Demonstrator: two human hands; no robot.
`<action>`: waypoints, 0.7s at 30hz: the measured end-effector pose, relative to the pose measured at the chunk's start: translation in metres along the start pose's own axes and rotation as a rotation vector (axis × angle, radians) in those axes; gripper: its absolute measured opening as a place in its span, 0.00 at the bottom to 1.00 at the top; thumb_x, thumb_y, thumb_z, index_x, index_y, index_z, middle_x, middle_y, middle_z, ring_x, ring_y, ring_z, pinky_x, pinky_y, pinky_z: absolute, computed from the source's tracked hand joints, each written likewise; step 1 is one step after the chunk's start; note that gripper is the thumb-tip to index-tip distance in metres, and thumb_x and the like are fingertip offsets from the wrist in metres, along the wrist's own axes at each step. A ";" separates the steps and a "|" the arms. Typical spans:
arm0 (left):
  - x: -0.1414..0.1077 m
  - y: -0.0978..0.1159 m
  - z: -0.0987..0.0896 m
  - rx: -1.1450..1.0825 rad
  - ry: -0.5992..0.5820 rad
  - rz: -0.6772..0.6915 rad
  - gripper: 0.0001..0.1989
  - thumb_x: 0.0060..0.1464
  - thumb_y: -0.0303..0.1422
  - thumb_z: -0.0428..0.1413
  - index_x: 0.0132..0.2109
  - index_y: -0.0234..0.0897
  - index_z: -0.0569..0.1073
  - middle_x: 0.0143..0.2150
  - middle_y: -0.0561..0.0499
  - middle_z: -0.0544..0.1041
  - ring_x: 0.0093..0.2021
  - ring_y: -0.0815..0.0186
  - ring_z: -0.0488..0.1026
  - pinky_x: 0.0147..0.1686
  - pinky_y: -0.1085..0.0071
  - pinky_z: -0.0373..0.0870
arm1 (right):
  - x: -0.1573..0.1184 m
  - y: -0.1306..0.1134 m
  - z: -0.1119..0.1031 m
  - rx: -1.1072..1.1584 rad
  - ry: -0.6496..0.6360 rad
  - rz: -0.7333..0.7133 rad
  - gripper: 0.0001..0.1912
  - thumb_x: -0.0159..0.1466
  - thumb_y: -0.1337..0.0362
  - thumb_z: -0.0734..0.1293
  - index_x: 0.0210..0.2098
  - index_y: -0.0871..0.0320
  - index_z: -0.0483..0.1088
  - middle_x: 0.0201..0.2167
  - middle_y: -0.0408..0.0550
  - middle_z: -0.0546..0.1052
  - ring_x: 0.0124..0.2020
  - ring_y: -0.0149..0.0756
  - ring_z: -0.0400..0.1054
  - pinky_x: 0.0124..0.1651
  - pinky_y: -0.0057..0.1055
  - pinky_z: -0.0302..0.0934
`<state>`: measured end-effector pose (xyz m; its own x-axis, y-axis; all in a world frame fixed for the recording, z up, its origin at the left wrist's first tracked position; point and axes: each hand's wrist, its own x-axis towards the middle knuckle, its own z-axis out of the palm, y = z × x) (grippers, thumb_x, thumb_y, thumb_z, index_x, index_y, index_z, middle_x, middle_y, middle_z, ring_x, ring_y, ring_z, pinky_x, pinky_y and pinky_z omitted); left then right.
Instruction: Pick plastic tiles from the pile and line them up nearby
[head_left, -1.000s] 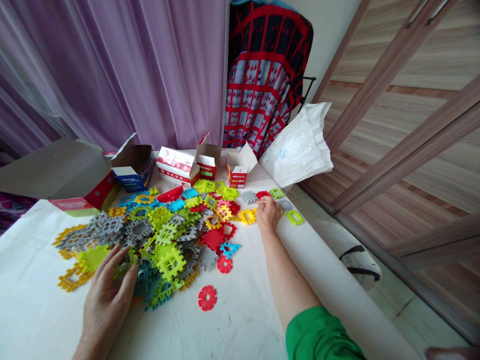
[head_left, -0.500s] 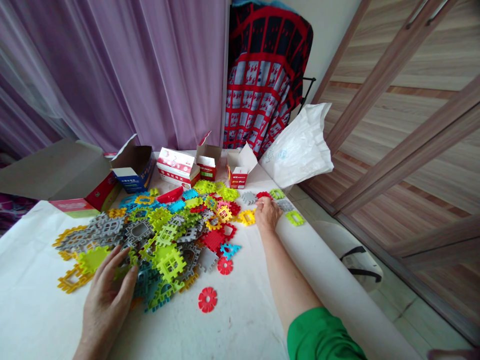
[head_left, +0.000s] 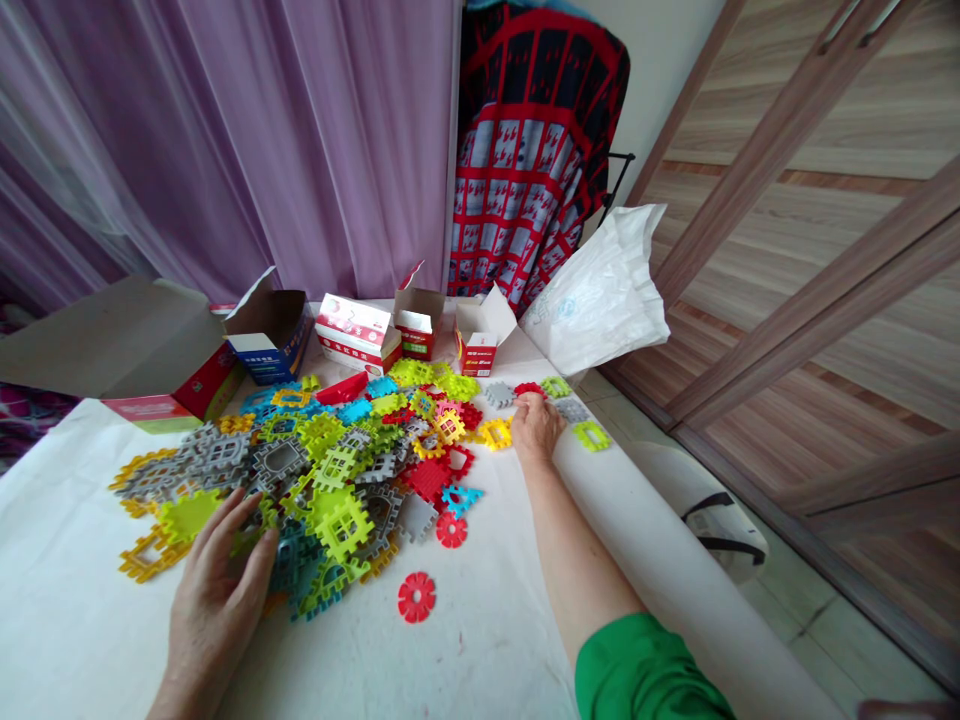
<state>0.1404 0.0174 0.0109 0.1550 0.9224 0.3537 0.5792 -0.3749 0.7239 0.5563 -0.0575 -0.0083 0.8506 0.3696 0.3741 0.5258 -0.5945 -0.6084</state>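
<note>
A large heap of plastic interlocking pieces (head_left: 337, 467) in green, grey, yellow, blue and red lies on the white-covered table (head_left: 495, 600). My left hand (head_left: 221, 570) rests at the heap's near left side, fingers spread, beside a green piece (head_left: 190, 515). Over to the right, my right hand (head_left: 536, 425) lies among several loose pieces, its fingers bent and mostly hidden. Just beyond it is a red piece (head_left: 529, 389), with a grey piece (head_left: 499, 395) and a yellow piece (head_left: 496, 433) to its left. A red flower-shaped disc (head_left: 416, 597) lies nearer to me.
Open boxes stand along the back: a large one (head_left: 169, 405), a blue one (head_left: 270, 350) and small red-and-white ones (head_left: 480, 345). A white plastic bag (head_left: 600, 295) hangs at the back right corner. A pale stool (head_left: 675, 480) stands right of the table.
</note>
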 end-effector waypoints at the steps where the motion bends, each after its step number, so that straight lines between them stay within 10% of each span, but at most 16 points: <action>1: 0.000 0.000 0.000 -0.003 -0.004 -0.001 0.30 0.56 0.57 0.52 0.56 0.43 0.75 0.66 0.46 0.72 0.68 0.48 0.67 0.67 0.51 0.66 | 0.000 0.000 0.000 -0.004 -0.005 0.001 0.14 0.63 0.72 0.61 0.42 0.54 0.75 0.41 0.48 0.83 0.50 0.45 0.69 0.55 0.40 0.50; 14: 0.002 -0.006 0.004 -0.034 0.023 0.015 0.27 0.58 0.54 0.53 0.56 0.44 0.75 0.65 0.46 0.73 0.67 0.50 0.69 0.67 0.51 0.67 | 0.001 0.006 0.004 -0.022 0.029 -0.041 0.11 0.63 0.69 0.62 0.40 0.54 0.75 0.40 0.50 0.82 0.49 0.47 0.69 0.53 0.40 0.52; 21: 0.004 -0.009 0.005 -0.054 0.029 0.042 0.25 0.59 0.53 0.53 0.56 0.44 0.75 0.64 0.44 0.74 0.65 0.51 0.70 0.66 0.53 0.68 | -0.022 -0.004 -0.004 0.026 0.157 -0.369 0.06 0.63 0.66 0.66 0.35 0.53 0.75 0.36 0.48 0.82 0.42 0.44 0.70 0.50 0.39 0.54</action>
<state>0.1398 0.0249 0.0023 0.1546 0.9031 0.4006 0.5289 -0.4181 0.7385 0.5354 -0.0655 -0.0111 0.5955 0.4402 0.6720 0.7977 -0.4227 -0.4301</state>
